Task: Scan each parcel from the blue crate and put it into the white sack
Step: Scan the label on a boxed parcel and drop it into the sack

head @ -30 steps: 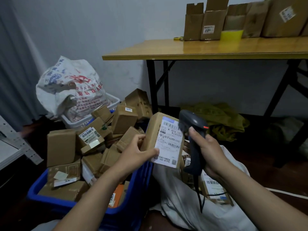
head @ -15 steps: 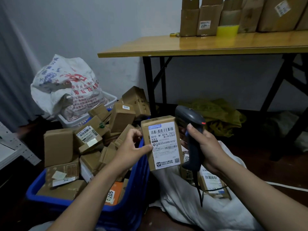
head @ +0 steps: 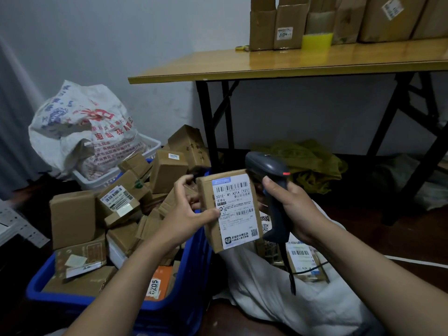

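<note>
My left hand (head: 185, 214) grips a small cardboard parcel (head: 230, 209) by its left edge, holding it upright with its white barcode label facing me. It hangs above the gap between the blue crate (head: 194, 275) and the white sack (head: 278, 299). My right hand (head: 293, 209) is closed around the handle of a dark grey barcode scanner (head: 271, 190), whose head sits just behind the parcel's upper right corner. The crate at lower left is heaped with several brown parcels (head: 72, 214). Labelled parcels (head: 303, 260) lie inside the open sack at lower right.
A wooden folding table (head: 278, 64) with black legs stands behind, carrying cardboard boxes (head: 286, 23). A printed white bag (head: 82, 127) rests in a white basket (head: 150, 144) at the back left. Green cloth (head: 310, 161) lies under the table. A metal shelf edge (head: 14, 226) is at left.
My left hand turned the parcel so its label faces me more squarely and brought it lower. The scanner stayed beside the parcel's right edge.
</note>
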